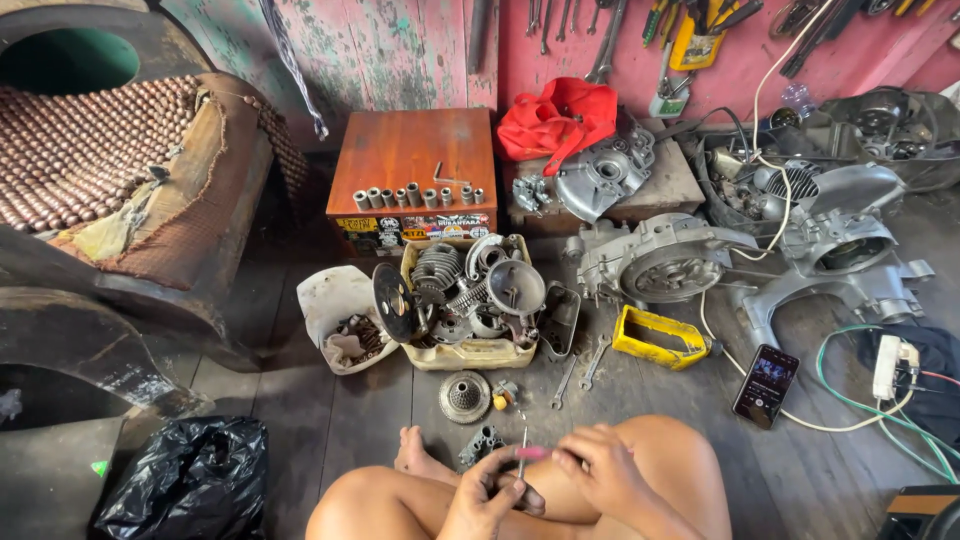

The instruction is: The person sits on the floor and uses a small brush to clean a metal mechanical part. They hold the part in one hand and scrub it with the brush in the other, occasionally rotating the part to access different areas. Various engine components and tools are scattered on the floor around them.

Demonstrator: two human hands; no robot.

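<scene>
Pink-handled tool [527, 455], parts tub [470, 352], phone [766, 385]

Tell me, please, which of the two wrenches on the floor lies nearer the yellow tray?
The right-hand wrench; its end almost reaches the yellow tray, while the other wrench lies farther left.

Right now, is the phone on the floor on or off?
On: the black smartphone lying flat on the wooden floor shows a lit screen.
</scene>
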